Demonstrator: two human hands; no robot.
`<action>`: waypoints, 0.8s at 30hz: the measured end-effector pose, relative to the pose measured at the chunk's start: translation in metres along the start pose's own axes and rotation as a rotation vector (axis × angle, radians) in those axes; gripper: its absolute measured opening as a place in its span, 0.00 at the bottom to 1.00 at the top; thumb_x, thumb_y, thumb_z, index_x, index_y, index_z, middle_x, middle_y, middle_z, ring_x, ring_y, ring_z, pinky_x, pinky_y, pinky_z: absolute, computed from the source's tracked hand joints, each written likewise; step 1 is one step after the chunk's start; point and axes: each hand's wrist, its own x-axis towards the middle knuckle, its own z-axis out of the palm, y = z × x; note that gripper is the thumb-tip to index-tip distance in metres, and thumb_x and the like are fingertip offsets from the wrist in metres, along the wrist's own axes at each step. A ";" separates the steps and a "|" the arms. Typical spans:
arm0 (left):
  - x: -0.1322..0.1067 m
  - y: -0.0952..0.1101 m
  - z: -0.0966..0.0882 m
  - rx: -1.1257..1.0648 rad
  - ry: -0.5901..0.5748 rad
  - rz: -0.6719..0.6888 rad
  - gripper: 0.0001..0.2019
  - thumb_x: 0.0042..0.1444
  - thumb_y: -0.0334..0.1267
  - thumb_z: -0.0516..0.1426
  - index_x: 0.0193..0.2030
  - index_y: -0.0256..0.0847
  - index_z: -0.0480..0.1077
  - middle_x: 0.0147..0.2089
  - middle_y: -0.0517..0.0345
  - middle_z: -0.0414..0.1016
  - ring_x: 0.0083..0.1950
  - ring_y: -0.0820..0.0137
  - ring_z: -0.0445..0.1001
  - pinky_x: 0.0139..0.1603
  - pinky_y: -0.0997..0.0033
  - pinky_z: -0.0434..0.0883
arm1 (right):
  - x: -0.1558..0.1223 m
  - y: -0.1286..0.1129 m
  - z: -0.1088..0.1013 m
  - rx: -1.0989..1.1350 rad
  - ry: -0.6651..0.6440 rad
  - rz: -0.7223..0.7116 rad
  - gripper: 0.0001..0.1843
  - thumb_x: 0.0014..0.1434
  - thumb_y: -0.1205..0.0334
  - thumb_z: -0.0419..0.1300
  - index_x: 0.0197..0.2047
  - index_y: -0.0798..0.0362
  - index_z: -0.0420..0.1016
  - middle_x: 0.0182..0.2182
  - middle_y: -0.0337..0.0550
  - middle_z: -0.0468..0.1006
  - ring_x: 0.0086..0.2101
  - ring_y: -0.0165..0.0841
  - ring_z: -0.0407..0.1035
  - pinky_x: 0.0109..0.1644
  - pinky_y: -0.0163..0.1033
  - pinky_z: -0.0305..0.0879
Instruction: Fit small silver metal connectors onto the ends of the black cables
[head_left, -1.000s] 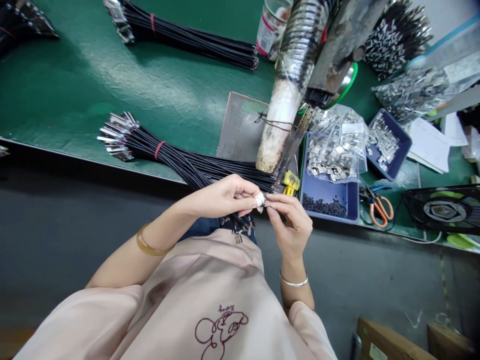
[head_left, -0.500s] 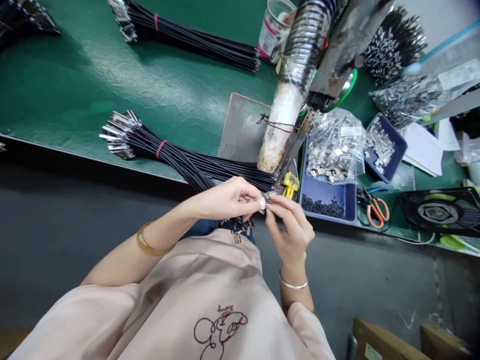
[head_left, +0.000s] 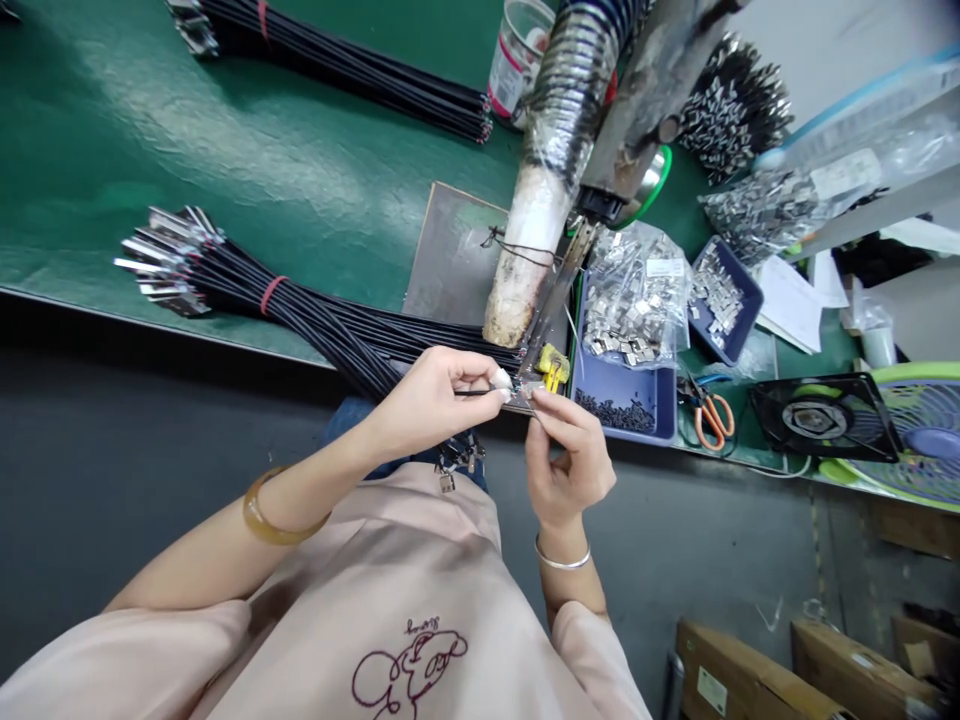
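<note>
My left hand is closed in a pinch on a thin black cable, whose stripped end points right. White covers sit on its fingertips. Facing it, my right hand pinches a small silvery connector close to the cable's end; whether the two touch is too small to tell. Just beyond the hands, a soldering iron in a holder slants down with its tip near the connector. A bundle of black cables, tied with a red band, lies behind my left hand. Several finished-looking plugs hang below it, over my lap.
An extraction hose with a white nozzle hangs over a grey board. To the right are a blue tray with bagged metal connectors, orange-handled pliers and a black fan. Another cable bundle lies at the back.
The view has shifted, so the bench appears further left. My hands have moved slightly apart and toward the iron's tip; the cable end and connector now show between them.
</note>
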 end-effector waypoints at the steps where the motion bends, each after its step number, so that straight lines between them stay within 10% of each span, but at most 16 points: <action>1: 0.000 -0.001 0.001 0.002 -0.001 0.001 0.05 0.52 0.32 0.58 0.27 0.33 0.71 0.23 0.64 0.59 0.25 0.79 0.56 0.26 0.78 0.55 | -0.001 0.001 0.002 0.002 -0.006 -0.016 0.13 0.60 0.73 0.63 0.46 0.48 0.74 0.44 0.44 0.84 0.43 0.34 0.81 0.46 0.39 0.80; 11: 0.000 -0.003 0.005 0.096 0.093 0.043 0.07 0.54 0.33 0.57 0.27 0.35 0.69 0.21 0.68 0.49 0.24 0.79 0.48 0.25 0.76 0.48 | -0.002 0.012 0.008 0.233 -0.020 0.260 0.08 0.61 0.72 0.62 0.42 0.49 0.73 0.44 0.45 0.83 0.45 0.36 0.81 0.48 0.46 0.81; 24: 0.001 -0.003 0.013 0.165 0.224 0.079 0.07 0.56 0.33 0.56 0.28 0.34 0.71 0.21 0.67 0.52 0.24 0.79 0.50 0.24 0.77 0.51 | 0.005 0.012 0.011 -0.053 -0.041 -0.092 0.15 0.55 0.79 0.65 0.39 0.51 0.71 0.42 0.50 0.85 0.41 0.33 0.82 0.46 0.37 0.81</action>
